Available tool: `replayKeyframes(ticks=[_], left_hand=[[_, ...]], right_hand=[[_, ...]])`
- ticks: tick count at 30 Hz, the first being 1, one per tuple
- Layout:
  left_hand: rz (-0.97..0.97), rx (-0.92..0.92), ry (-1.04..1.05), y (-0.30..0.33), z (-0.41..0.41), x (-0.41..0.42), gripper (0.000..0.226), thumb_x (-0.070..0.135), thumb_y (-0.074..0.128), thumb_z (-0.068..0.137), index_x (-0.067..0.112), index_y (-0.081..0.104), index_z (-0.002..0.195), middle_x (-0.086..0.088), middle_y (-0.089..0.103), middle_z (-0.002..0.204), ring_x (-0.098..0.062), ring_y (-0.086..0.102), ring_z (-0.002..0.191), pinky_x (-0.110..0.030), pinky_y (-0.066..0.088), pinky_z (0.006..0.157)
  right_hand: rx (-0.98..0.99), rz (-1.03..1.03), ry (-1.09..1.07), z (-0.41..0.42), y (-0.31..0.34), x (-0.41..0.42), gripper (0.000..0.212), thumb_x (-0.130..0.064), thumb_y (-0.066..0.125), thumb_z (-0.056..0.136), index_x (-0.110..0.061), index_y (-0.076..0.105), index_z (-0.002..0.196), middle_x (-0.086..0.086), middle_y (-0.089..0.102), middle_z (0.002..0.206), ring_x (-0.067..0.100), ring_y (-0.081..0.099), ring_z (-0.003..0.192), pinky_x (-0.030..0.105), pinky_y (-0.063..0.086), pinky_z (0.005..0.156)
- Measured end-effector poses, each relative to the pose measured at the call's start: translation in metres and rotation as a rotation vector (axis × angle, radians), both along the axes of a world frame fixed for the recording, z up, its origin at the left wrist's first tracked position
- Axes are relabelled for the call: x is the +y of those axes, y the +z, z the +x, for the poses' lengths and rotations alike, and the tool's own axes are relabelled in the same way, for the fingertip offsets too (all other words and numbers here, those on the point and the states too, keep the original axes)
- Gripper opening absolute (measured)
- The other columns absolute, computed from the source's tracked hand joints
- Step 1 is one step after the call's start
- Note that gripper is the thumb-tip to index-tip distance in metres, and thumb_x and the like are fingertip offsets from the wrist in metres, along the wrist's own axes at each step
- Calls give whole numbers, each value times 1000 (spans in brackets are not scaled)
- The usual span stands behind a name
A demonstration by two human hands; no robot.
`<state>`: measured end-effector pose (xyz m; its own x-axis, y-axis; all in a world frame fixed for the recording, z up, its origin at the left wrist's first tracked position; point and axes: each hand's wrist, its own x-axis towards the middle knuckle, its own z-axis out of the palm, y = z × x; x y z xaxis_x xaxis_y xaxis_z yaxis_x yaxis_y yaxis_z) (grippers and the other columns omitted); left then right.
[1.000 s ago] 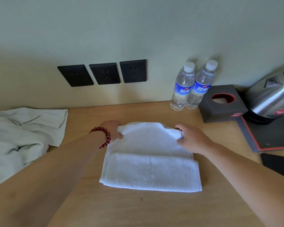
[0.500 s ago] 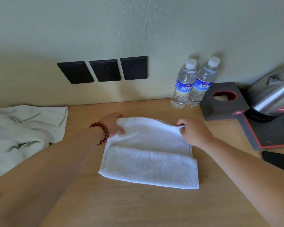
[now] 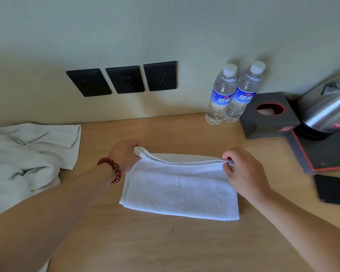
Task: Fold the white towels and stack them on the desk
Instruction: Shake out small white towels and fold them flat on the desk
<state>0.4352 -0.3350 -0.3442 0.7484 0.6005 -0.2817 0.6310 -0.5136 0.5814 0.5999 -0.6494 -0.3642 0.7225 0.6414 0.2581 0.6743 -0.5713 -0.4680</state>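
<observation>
— Wooden desk (image 3: 165, 242) against a pale green wall, three black sockets (image 3: 124, 79) up at twelve o'clock; what are the hands doing?

— Both pinch the far edge of the white towel (image 3: 181, 193) lying folded at the centre of the desk; the left hand (image 3: 126, 154), with a red bead bracelet (image 3: 112, 169) at the wrist, has its fingers curled round the far-left corner; the right hand (image 3: 241, 169) nips the far-right corner between thumb and fingertips; that far edge is lifted a little off the layer beneath.

— And the near edge?

— Flat on the wood, its layers roughly aligned, a corner poking out at seven o'clock.

— Room to move?

— Bare wood toward six o'clock and between the towel and the wall; at nine o'clock a crumpled towel (image 3: 28, 158) lies near the left forearm; at one o'clock two water bottles (image 3: 232, 95) stand touching; at two o'clock a dark tissue box (image 3: 263, 124), then a steel kettle (image 3: 326, 110) on a black tray (image 3: 326, 154); at three o'clock a black slab (image 3: 336, 191), just beside the right forearm.
</observation>
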Motion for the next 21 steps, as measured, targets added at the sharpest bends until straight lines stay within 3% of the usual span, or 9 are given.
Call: replayKeyframes(ticks=[4,8,12,21], left_hand=[[123,1,-93,-7,-26,-13,35,-2,54,84,31,63,75,12,63,82,-8,56,75,-15,39,57],[420,-150,-407,-19,-49,-16,31,-6,53,74,22,66,79,12,65,87,-14,53,90,-28,42,82],[562,-240,-584,-29,-75,-22,25,8,41,72,21,62,76,12,63,83,-19,53,89,-34,44,80],[599,-180,-557,-38,-99,-22,24,9,40,73,21,61,77,10,64,92,-22,53,92,-35,42,82]], right_hand=[[-126,36,53,-23,-5,-18,23,6,71,73,-12,62,84,-3,59,83,22,56,71,34,45,60],[-224,41,115,-47,-19,-36,20,7,62,73,-10,64,82,0,61,83,25,58,75,34,44,72],[-269,3,177,-73,-34,-53,20,-2,49,81,-11,66,82,1,60,84,26,58,77,34,44,77],[-290,-90,270,-115,-47,-69,19,1,64,77,-13,72,86,1,60,84,26,58,74,35,46,77]])
